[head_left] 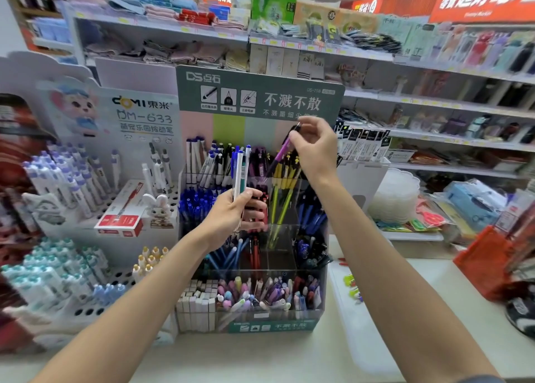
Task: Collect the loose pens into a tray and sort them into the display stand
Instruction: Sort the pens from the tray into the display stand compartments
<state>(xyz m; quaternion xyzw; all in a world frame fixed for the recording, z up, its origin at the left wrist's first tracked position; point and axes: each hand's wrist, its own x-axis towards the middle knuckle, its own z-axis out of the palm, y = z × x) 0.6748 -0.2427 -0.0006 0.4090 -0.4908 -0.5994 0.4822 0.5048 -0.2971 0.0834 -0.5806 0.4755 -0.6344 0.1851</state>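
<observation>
The right hand (314, 148) is raised, its fingertips pinched together on the top end of a purple pen (282, 148) that slants down to the left, its tip over the back row of the display stand (252, 266). Just below this hand stand yellow pens (285, 180) in a clear compartment, and blue pens (311, 217) fill the one beside them. Lower and to the left, the left hand (234, 217) is closed around a small bundle of pens (240, 171), white, blue and teal, held upright in front of the stand's middle tiers. Beneath that hand sit red pens (254, 251), and farther down, the front tier holds pastel pens (260, 294). Beyond the right forearm, a clear tray (364, 339) lies on the counter (289, 359). Left of the left hand stands a white pen rack (95, 209) with a red box (123, 214).
</observation>
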